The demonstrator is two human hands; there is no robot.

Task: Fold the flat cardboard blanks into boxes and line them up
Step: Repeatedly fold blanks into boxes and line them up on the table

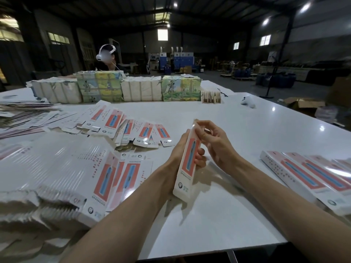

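Note:
A long narrow white box (187, 162) with a red and blue panel stands tilted above the table, its lower end near the surface. My left hand (180, 150) grips its middle, fingers wrapped round from behind. My right hand (212, 141) pinches the flap at its top end. A thick stack of flat blanks (62, 175) lies at the near left. More blanks (129, 128) are fanned out behind it. A row of folded boxes (307, 177) lies side by side at the right.
Wrapped paper bundles (117, 90) stand in a row across the far side of the white table (247, 126). A white controller (247, 101) lies at the far right. A person with a headset (107, 56) sits behind the bundles. The table's near edge runs below my forearms.

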